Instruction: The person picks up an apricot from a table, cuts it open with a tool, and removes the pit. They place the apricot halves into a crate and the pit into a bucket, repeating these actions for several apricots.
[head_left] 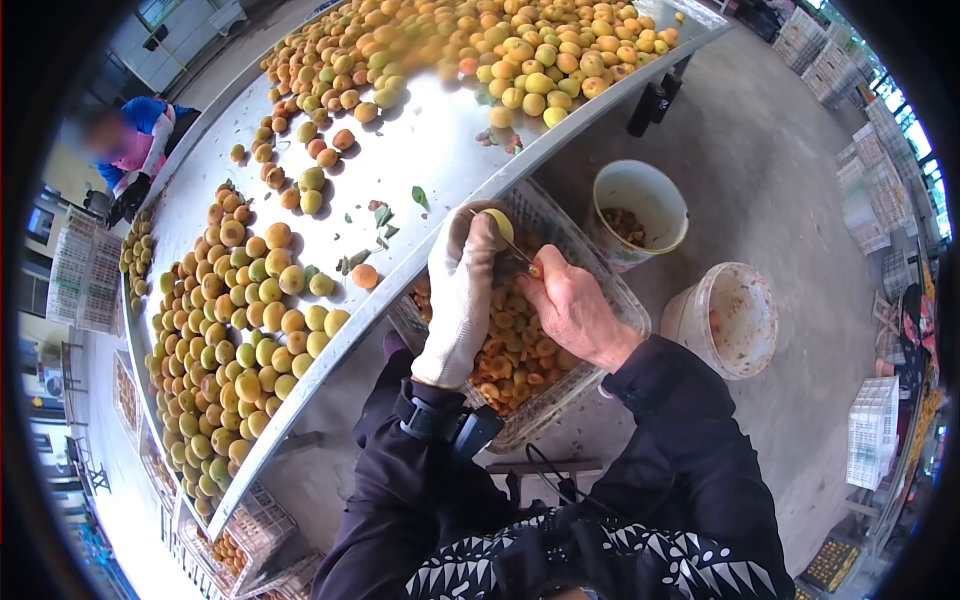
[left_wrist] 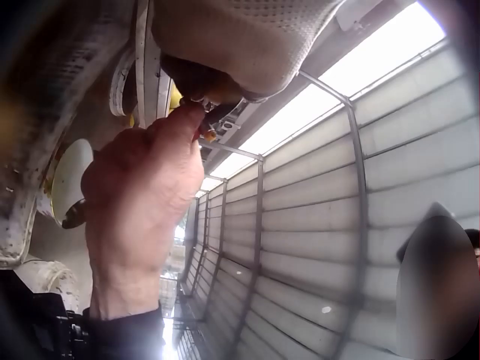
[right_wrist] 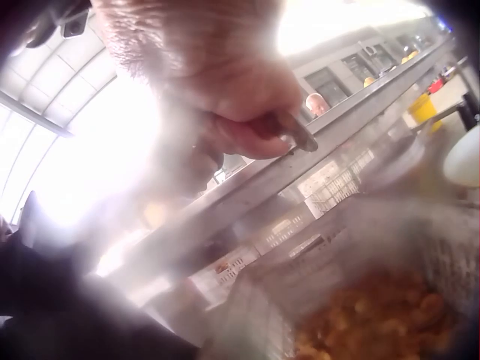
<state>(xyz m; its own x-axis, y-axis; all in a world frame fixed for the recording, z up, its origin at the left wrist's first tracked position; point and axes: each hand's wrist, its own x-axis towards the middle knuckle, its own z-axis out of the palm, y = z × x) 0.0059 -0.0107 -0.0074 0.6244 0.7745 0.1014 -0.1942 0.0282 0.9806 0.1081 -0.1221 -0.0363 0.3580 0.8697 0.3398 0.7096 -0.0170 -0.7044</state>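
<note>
My left hand (head_left: pixel 458 305), in a whitish knitted glove, grips a yellow-green apricot (head_left: pixel 501 226) above a plastic crate (head_left: pixel 628 312). My bare right hand (head_left: pixel 585 308) pinches a small knife (head_left: pixel 519 253), its thin blade reaching to the fruit. In the left wrist view the bare hand (left_wrist: pixel 142 199) is close against the glove (left_wrist: pixel 247 37), and the fruit is mostly hidden. Bright haze washes out much of the right wrist view, where curled fingers and thumb show. Cut orange apricot pieces (head_left: pixel 512 358) lie in the crate below both hands.
A metal table (head_left: pixel 350 225) holds heaps of whole apricots (head_left: pixel 245 345) and scattered leaves (head_left: pixel 383 215). Right of the crate stand a white bucket (head_left: pixel 640 185) with dark scraps inside and a stained bucket (head_left: pixel 735 320). Another person (head_left: pixel 135 150) is at the table's far left.
</note>
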